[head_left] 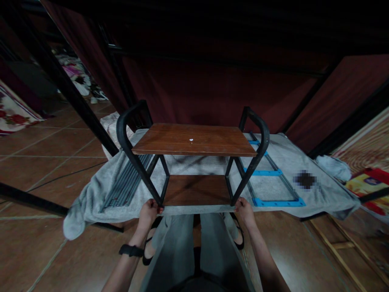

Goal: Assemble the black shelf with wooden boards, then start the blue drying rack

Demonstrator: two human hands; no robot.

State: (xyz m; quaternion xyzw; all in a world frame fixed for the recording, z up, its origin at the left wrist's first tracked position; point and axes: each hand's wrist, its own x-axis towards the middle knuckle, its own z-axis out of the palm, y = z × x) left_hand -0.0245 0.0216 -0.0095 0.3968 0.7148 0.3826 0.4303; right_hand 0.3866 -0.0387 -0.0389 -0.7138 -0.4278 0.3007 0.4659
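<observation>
A small two-tier shelf stands upright in front of me, with brown wood-look boards and a black tube frame curving up at both sides. A small white mark shows on its upper board. My left hand is closed at the shelf's lower left front corner. At the lower right front corner, my right hand has its fingers closed around the frame's foot. Underneath lies a grey cloth covering the low table. Several grey metal tubes lie left of the shelf. To its right rests a ladder-like frame with blue crosspieces.
A dark red curtain hangs behind the table between black metal posts. A blurred dark patch is on the cloth at right. Beyond are a yellow and red package and a wooden frame on the tiled floor.
</observation>
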